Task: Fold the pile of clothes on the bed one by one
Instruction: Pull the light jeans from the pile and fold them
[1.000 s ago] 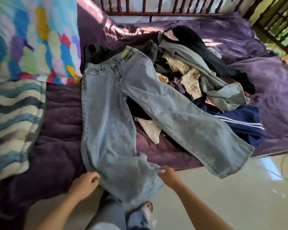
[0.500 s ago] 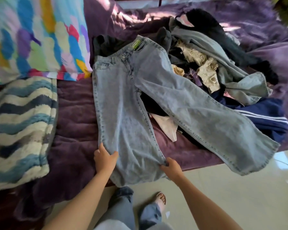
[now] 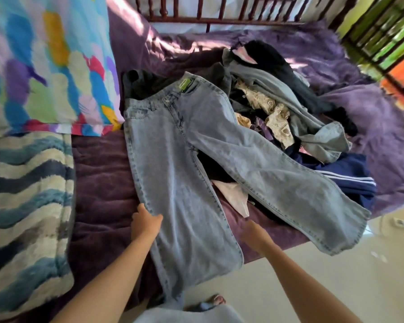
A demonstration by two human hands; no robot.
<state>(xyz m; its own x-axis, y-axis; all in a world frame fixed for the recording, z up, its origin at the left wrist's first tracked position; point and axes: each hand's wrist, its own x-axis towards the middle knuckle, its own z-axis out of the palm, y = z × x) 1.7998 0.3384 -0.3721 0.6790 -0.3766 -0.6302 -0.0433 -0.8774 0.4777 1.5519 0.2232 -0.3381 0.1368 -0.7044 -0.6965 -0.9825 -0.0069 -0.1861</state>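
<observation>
Left hand (image 3: 146, 223): forearm reaching forward from the near edge of the bed (image 3: 98, 183), thumb over the outer seam of the jeans (image 3: 173, 159), pinching it.
Right hand (image 3: 254, 233): at the same leg's inner edge; grip cannot be told.
Jeans: spread flat, hems overhanging the near edge, partly over the pile of clothes (image 3: 278, 108).
</observation>
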